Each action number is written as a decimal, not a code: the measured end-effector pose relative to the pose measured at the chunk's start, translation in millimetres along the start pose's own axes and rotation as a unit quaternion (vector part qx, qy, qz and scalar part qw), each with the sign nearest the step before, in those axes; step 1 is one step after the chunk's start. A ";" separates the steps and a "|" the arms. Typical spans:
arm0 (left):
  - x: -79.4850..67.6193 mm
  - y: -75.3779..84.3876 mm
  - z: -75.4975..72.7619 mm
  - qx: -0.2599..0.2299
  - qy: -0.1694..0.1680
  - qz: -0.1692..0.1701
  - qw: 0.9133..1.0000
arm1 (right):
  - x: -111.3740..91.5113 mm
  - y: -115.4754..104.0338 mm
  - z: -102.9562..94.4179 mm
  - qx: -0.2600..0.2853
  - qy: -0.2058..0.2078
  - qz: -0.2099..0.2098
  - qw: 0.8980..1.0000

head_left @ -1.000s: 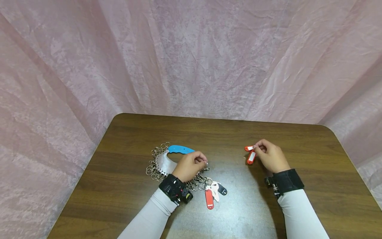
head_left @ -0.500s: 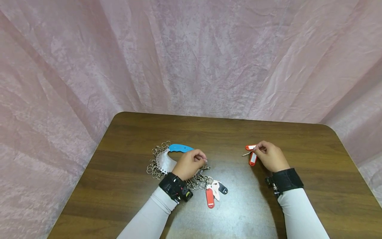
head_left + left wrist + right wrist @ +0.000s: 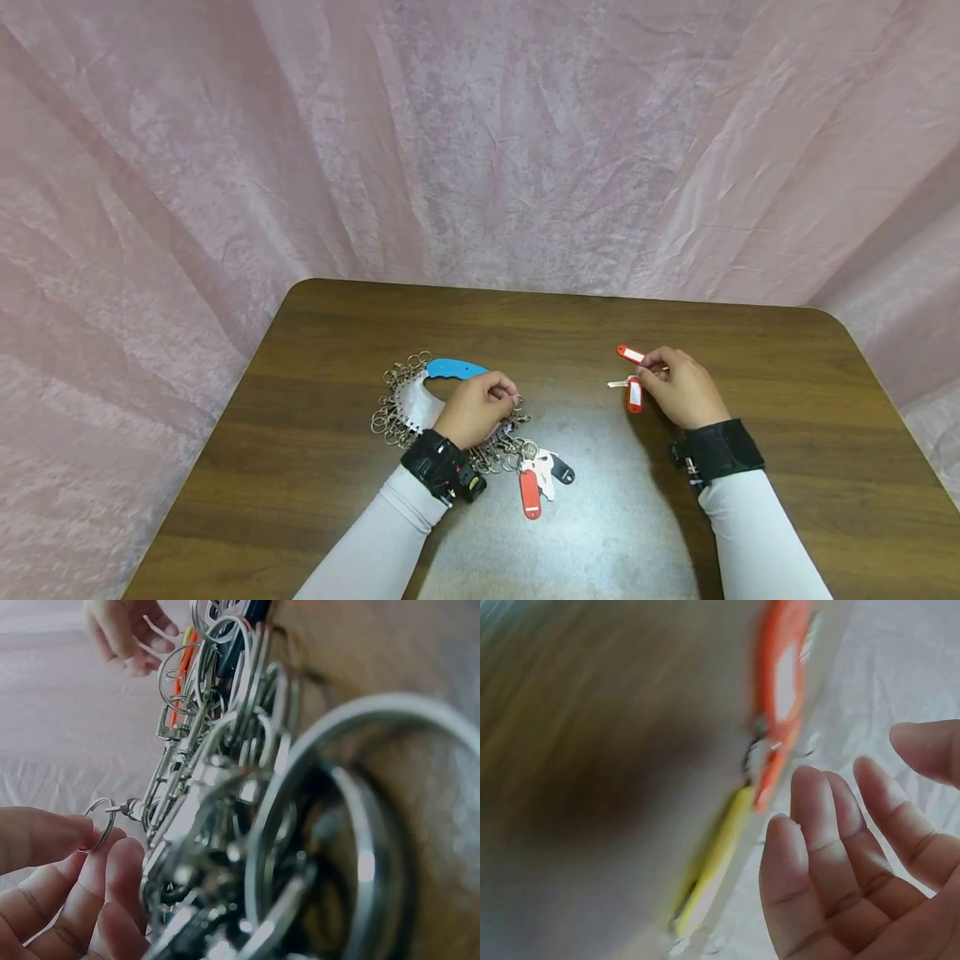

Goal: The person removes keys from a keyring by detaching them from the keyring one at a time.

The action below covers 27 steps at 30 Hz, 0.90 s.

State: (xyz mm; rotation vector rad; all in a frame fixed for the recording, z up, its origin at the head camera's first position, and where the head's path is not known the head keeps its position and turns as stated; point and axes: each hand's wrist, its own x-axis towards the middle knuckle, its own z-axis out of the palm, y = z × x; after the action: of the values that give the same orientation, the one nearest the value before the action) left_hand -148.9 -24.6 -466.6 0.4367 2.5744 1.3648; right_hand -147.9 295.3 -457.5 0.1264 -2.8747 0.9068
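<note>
My left hand (image 3: 476, 412) pinches a split ring (image 3: 100, 823) between thumb and fingers. That ring joins a small metal clip on the curved metal key holder (image 3: 417, 407), which has a blue handle (image 3: 453, 368) and many rings round its edge. At the right, my right hand (image 3: 681, 390) hovers over a bunch of keys with an upper red key tag (image 3: 631, 354), a lower red key tag (image 3: 635, 395), a key (image 3: 617, 384) and a yellow key tag (image 3: 718, 862). In the right wrist view its thumb and fingers are apart, with nothing between them.
Below the left hand, a red tag (image 3: 530, 495), a dark tag (image 3: 562, 470) and white-looking keys (image 3: 545, 478) lie on the wooden table (image 3: 300, 517). A pink curtain (image 3: 480, 150) hangs behind the table's far edge.
By the right fingers, the upper red tag has swung up and away from the lower one, and a key has come into sight. The left hand keeps its pinch with little movement.
</note>
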 end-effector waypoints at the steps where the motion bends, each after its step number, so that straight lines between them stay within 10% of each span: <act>1: 0.2 0.0 0.3 -0.001 -0.002 0.001 1.000 | 0.1 -2.5 0.2 0.004 0.001 -0.003 1.000; 27: 0.3 -1.0 1.3 0.055 -0.042 0.052 0.996 | -15.8 -82.1 44.3 0.059 -0.022 -0.162 0.985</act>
State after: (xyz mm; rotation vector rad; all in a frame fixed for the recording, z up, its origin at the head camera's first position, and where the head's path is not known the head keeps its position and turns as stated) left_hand -148.9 -24.1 -468.2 0.6402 2.5991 1.2118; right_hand -126.8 203.4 -449.3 0.6131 -2.7206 1.0142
